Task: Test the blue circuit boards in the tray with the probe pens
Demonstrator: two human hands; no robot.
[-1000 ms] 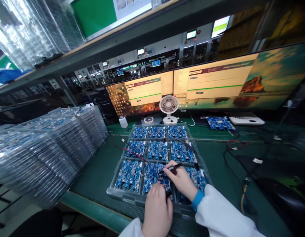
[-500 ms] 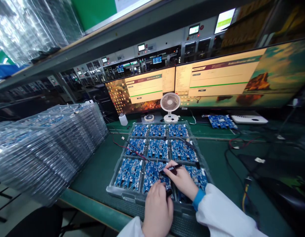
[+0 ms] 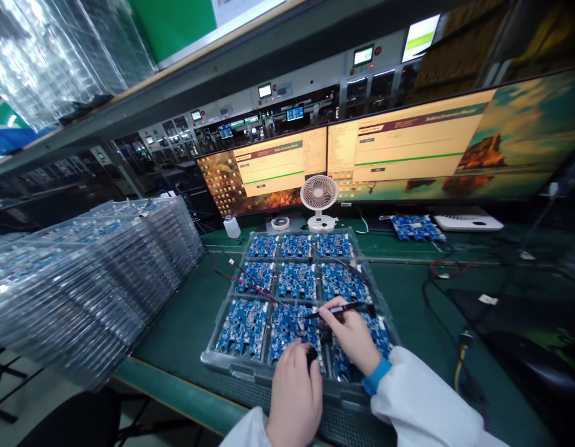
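Note:
A clear plastic tray (image 3: 213, 352) lies on the green bench, with a three-by-three grid of blue circuit boards in it. My right hand (image 3: 353, 335) is closed round a black probe (image 3: 343, 308), whose tip points left over the front middle board (image 3: 290, 332). My left hand (image 3: 294, 391) rests at the tray's near edge. It is closed round a small dark object (image 3: 312, 355) that I cannot make out. Red and black leads (image 3: 250, 285) cross the tray from the left. Both sleeves are white; a blue cuff shows at the right wrist.
A tall slanted stack of clear trays with boards (image 3: 92, 273) fills the left of the bench. Behind the tray stand a small white fan (image 3: 319, 197), a white bottle (image 3: 231, 227) and two wide monitors (image 3: 408, 155). A loose blue board (image 3: 415, 228), a white device (image 3: 469, 222) and cables (image 3: 448, 270) lie at the right.
My right hand has moved slightly right with the probe and lifted its tip off the middle front board. The left hand has barely moved.

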